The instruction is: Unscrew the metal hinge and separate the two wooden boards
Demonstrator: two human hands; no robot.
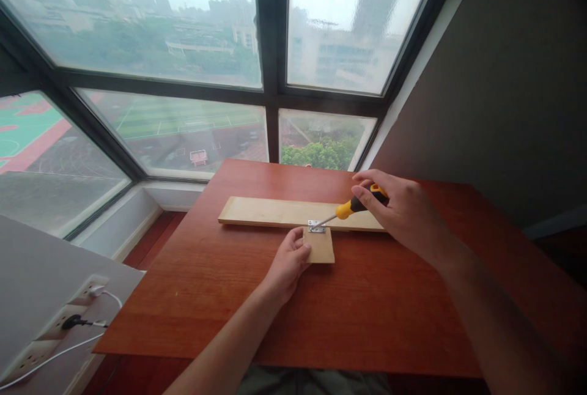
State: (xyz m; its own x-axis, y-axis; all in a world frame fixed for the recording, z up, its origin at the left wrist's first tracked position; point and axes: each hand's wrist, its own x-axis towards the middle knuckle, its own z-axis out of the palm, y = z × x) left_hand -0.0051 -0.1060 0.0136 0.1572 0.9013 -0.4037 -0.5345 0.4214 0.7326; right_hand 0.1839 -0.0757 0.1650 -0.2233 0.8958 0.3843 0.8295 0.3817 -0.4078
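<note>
My right hand [398, 206] is closed round a screwdriver [354, 204] with a yellow and black handle. Its metal tip rests on a small silver hinge [316, 225]. The hinge joins a long pale wooden board [261, 211] to a small wooden block [321, 247] in front of it. My left hand [290, 260] grips the left edge of the small block, thumb on top, and holds it against the red-brown table [367, 309].
Large windows [183, 77] rise behind the table's far edge. A grey wall [504, 95] stands to the right. At the lower left a white power strip [68, 328] carries plugged cables. The table's front edge is close to my body.
</note>
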